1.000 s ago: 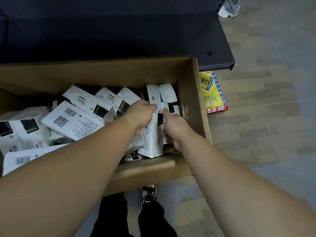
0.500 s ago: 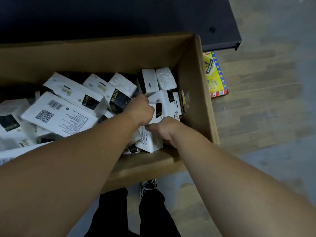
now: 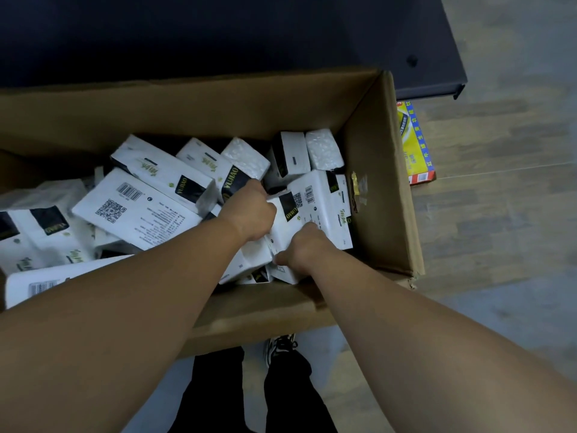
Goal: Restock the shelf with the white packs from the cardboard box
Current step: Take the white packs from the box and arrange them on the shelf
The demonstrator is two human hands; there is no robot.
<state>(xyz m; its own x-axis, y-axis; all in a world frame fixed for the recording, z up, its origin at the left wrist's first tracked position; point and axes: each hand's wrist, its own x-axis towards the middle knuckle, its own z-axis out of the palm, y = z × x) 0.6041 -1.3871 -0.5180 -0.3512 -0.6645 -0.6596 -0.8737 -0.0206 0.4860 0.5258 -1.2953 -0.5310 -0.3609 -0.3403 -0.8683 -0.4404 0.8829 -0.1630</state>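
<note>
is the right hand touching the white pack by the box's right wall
Touching. The head view shows the right hand with fingers curled over the near edge of the white pack, no gap between them.

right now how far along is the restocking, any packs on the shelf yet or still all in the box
Done: nothing visible; the dark shelf behind the cardboard box shows no packs. In hand: the left hand and right hand both grip white packs at the box's right end, not yet lifted out. Left: many more packs lie jumbled across the box, so nearly the whole job remains.
</note>
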